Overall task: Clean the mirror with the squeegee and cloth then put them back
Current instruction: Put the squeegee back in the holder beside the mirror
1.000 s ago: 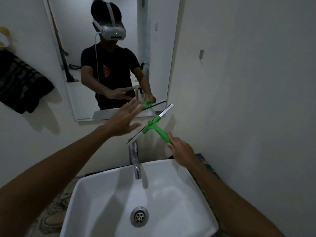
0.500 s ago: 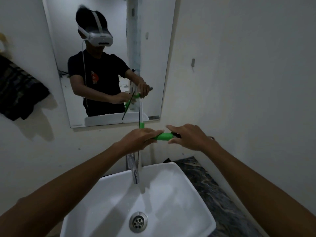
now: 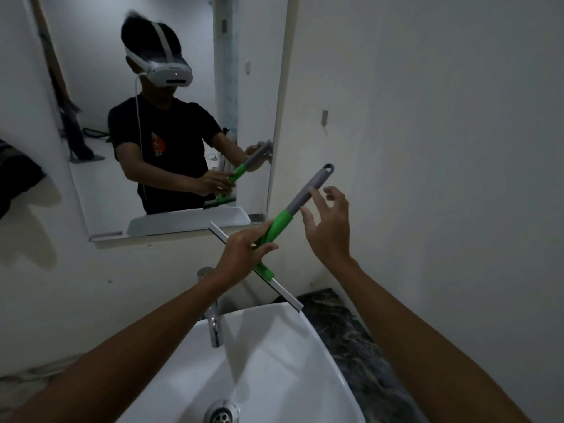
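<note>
Squeegee point(image 3: 276, 228) is mid-frame, held in the air above the sink point(image 3: 308, 355) and below the mirror's point(image 3: 100, 184) lower right corner. Green neck, grey handle end pointing to upper right; blade runs diagonally from upper left to lower right, its lower tip just over the sink's back rim.

Left hand point(image 3: 241, 254) is clenched around the green neck just above the blade, thumb on the near side. Right hand point(image 3: 328, 227) is released, fingers point(image 3: 308, 219) spread and curled, just beside the grey handle; thumb tip looks to be at or near the grey part, contact unclear. It grips nothing.

Tap point(image 3: 213, 325) stands at the sink's back edge, under the left forearm. Dark marbled table point(image 3: 345, 328) lies right of the sink. Dark cloth point(image 3: 18, 184) hangs on the wall at the left edge of the frame. Mirror reflects the person in a headset with both hands at the squeegee.
</note>
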